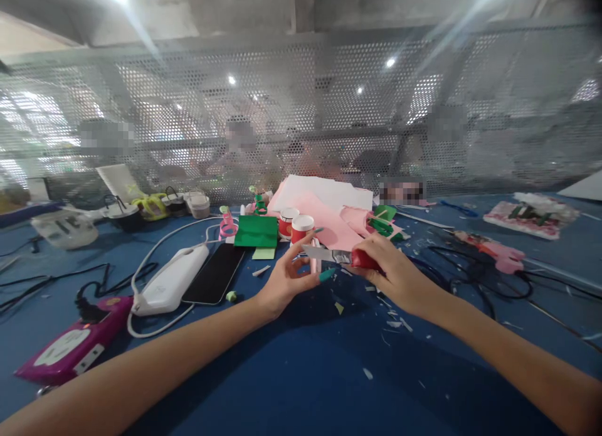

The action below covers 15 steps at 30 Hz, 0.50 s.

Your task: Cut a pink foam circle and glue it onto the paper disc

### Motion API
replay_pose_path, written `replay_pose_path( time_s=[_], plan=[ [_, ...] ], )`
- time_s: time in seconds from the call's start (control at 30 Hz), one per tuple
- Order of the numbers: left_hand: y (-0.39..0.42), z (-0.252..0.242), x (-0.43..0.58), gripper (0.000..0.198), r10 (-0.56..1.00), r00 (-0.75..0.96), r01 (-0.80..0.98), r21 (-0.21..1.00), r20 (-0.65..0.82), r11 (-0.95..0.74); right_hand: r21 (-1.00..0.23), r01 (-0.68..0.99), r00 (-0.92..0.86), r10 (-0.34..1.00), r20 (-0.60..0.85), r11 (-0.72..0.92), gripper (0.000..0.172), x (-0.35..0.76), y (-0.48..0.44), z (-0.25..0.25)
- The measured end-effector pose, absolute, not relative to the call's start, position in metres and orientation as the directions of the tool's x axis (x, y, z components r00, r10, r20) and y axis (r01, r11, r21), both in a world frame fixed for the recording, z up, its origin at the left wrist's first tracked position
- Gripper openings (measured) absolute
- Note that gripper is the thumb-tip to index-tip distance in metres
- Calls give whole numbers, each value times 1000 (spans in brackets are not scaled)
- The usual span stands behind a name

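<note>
My right hand (392, 270) is closed around the red handle of a utility knife (363, 259). Its blade points left, across the front of my left hand (289, 276). Between the thumb and fingers of that hand stands a small pale pink and white piece (315, 259), partly covered by the blade; its exact kind is unclear. Long teal nails show on the left thumb and index finger. Just beyond the left fingers are two red cups with white tops, one nearer (302, 225) and one behind it (288, 221). Whether blade and pink piece touch, I cannot tell.
Pink and white paper sheets (324, 201) lie behind the cups. Left are a green folded card (256, 231), a black phone (214, 274), a white power bank (175, 279) and a purple power strip (75, 342). A pink glue gun (498, 251) and cables lie right; paper scraps (395, 324) litter the blue table.
</note>
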State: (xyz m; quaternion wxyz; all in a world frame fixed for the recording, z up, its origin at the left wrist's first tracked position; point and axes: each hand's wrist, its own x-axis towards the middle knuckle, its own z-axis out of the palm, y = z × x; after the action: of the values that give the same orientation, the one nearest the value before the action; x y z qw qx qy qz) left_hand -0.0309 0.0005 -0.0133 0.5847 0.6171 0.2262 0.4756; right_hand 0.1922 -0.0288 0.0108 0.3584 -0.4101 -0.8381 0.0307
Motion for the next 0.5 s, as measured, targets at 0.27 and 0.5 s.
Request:
replay_pose_path(
  time_s=[0.27, 0.5],
  plan=[
    [-1, -14, -31, 74, 830, 453, -260, 939, 325, -226, -302, 720, -468, 758, 455, 626, 6, 189, -31, 8],
    [-3, -11, -30, 75, 858, 433, -223, 956, 275, -193, -204, 738, -488, 717, 498, 643, 9, 190, -30, 7]
  ],
)
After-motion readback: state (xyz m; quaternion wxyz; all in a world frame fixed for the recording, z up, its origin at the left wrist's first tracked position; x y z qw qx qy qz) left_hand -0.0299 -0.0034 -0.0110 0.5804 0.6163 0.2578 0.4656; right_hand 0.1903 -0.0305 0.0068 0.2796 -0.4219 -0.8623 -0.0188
